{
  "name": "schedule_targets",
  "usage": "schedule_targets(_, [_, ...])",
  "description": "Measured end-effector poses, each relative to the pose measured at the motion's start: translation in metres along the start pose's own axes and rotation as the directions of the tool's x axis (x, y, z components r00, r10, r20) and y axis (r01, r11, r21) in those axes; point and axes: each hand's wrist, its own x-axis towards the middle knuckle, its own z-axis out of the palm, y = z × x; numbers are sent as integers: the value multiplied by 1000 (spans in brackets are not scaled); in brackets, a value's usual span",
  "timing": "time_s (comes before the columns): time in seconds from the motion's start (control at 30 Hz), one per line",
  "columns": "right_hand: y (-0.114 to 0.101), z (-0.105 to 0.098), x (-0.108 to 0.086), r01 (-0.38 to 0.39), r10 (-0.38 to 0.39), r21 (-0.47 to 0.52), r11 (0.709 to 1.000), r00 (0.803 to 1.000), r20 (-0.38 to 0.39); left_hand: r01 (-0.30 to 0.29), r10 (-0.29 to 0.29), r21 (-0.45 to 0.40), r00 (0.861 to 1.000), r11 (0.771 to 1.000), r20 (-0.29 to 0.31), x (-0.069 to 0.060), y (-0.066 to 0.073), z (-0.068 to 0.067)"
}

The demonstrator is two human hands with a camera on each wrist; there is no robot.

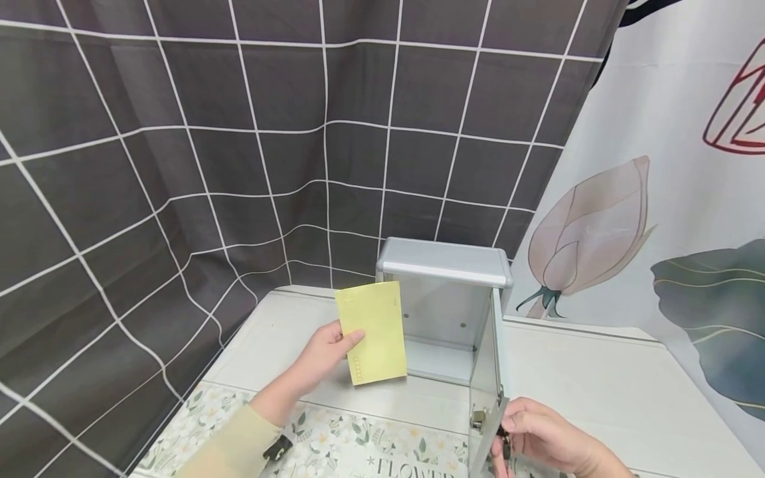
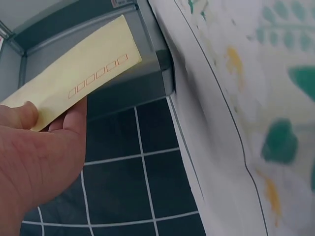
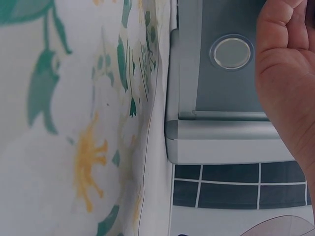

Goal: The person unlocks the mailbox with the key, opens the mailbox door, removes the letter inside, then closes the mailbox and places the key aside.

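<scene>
My left hand (image 1: 325, 348) pinches a pale yellow envelope (image 1: 373, 332), thumb on its front face. Printed red boxes run along one edge of the envelope (image 2: 98, 73) in the left wrist view. Just behind it stands a grey metal mailbox (image 1: 445, 262), its front open and its inside visible. The hinged mailbox door (image 1: 487, 372) is swung out to the right, a lock catch (image 1: 478, 418) on its inner side. At the door's outer edge my right hand (image 1: 540, 431) has curled fingers around a small black-headed key (image 1: 505, 441) by the lock; the fingers partly hide it.
The mailbox stands on a white table (image 1: 586, 372) with a floral cloth (image 1: 358, 441) along its front. A dark grid curtain (image 1: 287, 159) hangs behind and to the left. A white curtain with a flower print (image 1: 597, 245) hangs at the right.
</scene>
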Motion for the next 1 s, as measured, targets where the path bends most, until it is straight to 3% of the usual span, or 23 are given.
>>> schedule_targets(0.53, [1, 0, 2, 17, -17, -26, 1000, 1000, 19, 58, -56, 21, 995, 998, -78, -18, -6, -45])
schedule_targets(1.0, [1, -1, 1, 17, -17, -5, 1000, 1000, 7, 115, -110, 22, 977, 993, -182, -15, -23, -80])
